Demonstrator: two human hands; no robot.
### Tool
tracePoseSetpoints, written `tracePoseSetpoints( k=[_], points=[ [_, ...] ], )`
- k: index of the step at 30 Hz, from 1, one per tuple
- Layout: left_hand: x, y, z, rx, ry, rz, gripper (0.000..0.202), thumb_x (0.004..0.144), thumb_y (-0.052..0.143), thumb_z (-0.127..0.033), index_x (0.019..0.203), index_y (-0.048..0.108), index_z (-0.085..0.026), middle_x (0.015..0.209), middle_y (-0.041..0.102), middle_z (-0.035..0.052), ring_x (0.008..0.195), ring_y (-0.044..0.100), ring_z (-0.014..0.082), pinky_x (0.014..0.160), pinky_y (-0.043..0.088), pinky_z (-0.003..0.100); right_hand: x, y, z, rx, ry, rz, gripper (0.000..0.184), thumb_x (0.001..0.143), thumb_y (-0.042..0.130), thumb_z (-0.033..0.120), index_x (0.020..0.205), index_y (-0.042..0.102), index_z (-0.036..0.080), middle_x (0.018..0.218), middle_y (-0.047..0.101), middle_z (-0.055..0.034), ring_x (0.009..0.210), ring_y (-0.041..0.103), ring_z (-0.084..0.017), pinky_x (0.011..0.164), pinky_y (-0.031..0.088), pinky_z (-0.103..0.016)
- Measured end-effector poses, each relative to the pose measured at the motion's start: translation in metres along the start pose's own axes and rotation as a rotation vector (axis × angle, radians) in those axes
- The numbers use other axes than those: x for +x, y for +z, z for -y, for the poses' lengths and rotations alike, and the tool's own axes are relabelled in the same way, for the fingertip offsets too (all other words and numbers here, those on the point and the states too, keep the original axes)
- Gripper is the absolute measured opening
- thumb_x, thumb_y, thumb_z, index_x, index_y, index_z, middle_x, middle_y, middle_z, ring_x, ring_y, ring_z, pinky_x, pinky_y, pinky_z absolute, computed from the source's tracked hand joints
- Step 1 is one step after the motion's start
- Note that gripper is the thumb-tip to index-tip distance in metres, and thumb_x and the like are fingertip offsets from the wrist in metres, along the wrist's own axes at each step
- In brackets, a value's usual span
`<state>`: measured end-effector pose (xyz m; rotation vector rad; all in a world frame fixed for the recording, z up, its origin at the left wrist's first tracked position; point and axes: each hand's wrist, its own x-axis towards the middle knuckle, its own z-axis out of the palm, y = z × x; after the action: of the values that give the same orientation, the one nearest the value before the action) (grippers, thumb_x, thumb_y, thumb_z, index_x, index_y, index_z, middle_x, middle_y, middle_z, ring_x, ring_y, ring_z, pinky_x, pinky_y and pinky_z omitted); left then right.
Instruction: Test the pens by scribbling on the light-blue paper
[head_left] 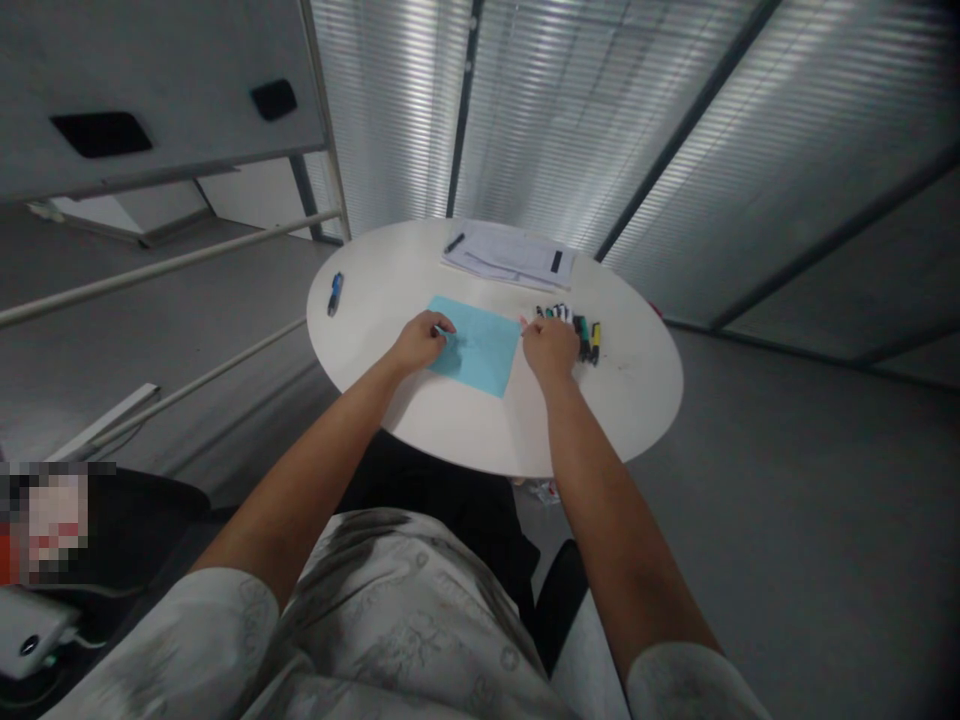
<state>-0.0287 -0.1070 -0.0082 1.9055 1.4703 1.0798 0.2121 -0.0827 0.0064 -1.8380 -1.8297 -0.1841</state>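
A light blue sheet of paper (484, 350) lies at an angle near the middle of a round white table (630, 400). Over its left edge is my left hand (421, 342), fingers curled and tips close together; whatever they may hold is too small to make out. Just off the sheet's right edge, my right hand (553, 348) is closed, with a small pink piece (523, 324) showing at its fingertips. Several markers lie directly behind and beside that hand, among them a green one (582, 338) and a yellow one (596, 343). The hand partly covers them.
White printed papers (510, 255) are stacked at the table's far side, with a dark pen (454, 243) on top. A blue pen (336, 293) rests near the left rim. A board on a metal frame (187, 250) stands at left; blinds (540, 120) hang behind. A white phone (34, 630) is at lower left.
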Motion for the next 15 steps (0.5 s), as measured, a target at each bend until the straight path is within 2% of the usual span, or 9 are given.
tracePoseSetpoints(
  k=[5,8,15],
  points=[
    [0.0003,0.0009,0.0015,-0.002,-0.006,-0.001,0.031,0.068,0.050,-0.009,0.092,0.068,-0.016,0.075,0.058,0.0014,0.067,0.050,0.0129,0.064,0.042,0.026,-0.0033,-0.0015,-0.0004,-0.045,0.001,0.010,0.046,0.095,0.040,0.036,0.095,0.074,0.006,0.096,0.069,-0.0253,0.104,0.056,-0.035,0.090,0.040,-0.048],
    [0.0003,0.0010,0.0017,-0.013,0.000,-0.006,0.031,0.067,0.050,-0.009,0.091,0.068,-0.016,0.075,0.058,0.0016,0.067,0.050,0.0132,0.064,0.042,0.027,-0.0044,-0.0028,0.0021,-0.027,0.028,0.039,0.045,0.094,0.040,0.033,0.100,0.073,0.002,0.100,0.067,-0.0291,0.107,0.055,-0.037,0.091,0.040,-0.051],
    [-0.0005,0.0007,-0.0005,-0.001,0.015,-0.010,0.030,0.067,0.050,-0.009,0.089,0.069,-0.017,0.077,0.059,0.0017,0.066,0.049,0.0132,0.065,0.042,0.027,-0.0051,-0.0025,0.0028,-0.101,0.024,0.082,0.037,0.083,0.045,0.021,0.099,0.073,0.002,0.101,0.068,-0.0264,0.104,0.056,-0.036,0.090,0.042,-0.048]
  ],
)
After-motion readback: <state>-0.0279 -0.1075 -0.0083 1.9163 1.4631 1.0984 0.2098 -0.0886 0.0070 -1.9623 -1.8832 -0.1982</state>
